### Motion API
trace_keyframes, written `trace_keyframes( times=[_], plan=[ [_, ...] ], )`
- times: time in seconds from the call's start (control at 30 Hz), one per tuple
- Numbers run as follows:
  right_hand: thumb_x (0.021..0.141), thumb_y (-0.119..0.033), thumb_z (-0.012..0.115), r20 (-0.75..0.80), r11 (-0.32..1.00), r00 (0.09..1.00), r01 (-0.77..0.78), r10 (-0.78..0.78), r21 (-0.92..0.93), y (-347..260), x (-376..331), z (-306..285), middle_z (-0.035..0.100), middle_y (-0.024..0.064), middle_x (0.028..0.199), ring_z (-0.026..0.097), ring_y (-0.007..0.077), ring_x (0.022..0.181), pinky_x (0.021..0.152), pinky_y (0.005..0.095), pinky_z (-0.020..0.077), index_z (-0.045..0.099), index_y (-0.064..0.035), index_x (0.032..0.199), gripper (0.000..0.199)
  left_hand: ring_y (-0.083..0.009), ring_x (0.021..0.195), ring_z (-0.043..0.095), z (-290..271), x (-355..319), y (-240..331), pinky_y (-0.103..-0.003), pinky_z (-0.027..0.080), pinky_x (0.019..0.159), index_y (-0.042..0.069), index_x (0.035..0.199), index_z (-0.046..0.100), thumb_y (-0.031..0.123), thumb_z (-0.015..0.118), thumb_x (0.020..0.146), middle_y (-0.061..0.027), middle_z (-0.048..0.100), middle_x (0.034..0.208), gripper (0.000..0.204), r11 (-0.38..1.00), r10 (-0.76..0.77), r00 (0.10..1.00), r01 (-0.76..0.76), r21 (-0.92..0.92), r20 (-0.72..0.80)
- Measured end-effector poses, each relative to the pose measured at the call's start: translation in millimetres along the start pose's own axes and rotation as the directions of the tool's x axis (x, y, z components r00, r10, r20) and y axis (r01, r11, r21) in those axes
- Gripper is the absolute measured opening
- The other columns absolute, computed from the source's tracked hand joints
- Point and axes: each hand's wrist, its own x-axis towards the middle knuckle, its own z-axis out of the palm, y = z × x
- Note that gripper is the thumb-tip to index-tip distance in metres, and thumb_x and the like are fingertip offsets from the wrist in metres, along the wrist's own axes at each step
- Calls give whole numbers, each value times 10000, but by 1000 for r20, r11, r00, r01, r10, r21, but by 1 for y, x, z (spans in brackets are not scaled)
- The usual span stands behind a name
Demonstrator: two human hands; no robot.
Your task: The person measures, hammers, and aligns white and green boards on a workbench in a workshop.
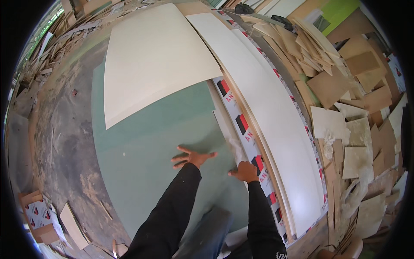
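A large green sheet (151, 168) lies flat in front of me. My left hand (192, 158) is over its middle, fingers spread, holding nothing. At the sheet's right edge, my right hand (245, 172) is closed, with the thumb over the green surface; its fingertips are hidden. A cream-white panel (159, 56) covers the far part of the green sheet. Whitish film (234, 144) runs along the right edge, just beyond my right hand.
To the right, long white panels (276, 129) lie stacked on printed wrapping (241, 123). Board offcuts (355, 129) are heaped farther right. Stained floor (69, 125) extends on the left, with an opened cardboard piece (41, 218) and a loose strip (73, 225) near the lower left. My knee (207, 233) is over the green sheet.
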Motion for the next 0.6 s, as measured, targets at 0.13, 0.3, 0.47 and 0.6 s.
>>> trace_keyframes(
  times=[0.13, 0.3, 0.47, 0.6],
  plan=[
    [760, -422, 777, -333, 889, 924, -17, 190, 458, 3, 91, -32, 695, 169, 875, 682, 344, 838, 720, 438, 535, 684, -22, 938, 447, -609, 1346, -267, 23, -20, 20, -818, 84, 985, 196, 1458, -346, 558, 954, 367, -399, -327, 1449, 1736, 999, -31, 993, 33, 20, -117],
    [873, -206, 708, -165, -165, 967, 198, 194, 966, -75, 234, -77, 685, 53, 882, 660, 172, 845, 737, 324, 542, 669, -9, 952, 216, -599, 1310, -337, 31, 6, 12, -815, -12, 975, 167, 1422, -388, 581, 952, 348, -399, -401, 1396, 1766, 995, -102, 990, 102, -4, -101],
    [821, -183, 755, -72, -321, 908, 219, 412, 921, -91, 363, -101, 676, 73, 947, 648, 183, 911, 795, 324, 528, 660, -4, 961, 246, -568, 1361, -292, 33, -12, 26, -789, 56, 1022, 159, 1455, -343, 510, 971, 354, -369, -353, 1454, 1750, 990, -127, 989, 131, 44, -82],
    [716, -211, 848, 58, -393, 874, 157, 483, 906, -120, 395, -131, 651, 124, 942, 631, 232, 843, 772, 398, 534, 635, 64, 907, 397, -575, 1353, -301, 25, -12, 33, -771, 64, 1042, 127, 1442, -359, 494, 971, 369, -374, -366, 1442, 1748, 984, -164, 985, 167, 66, -52]
  ],
)
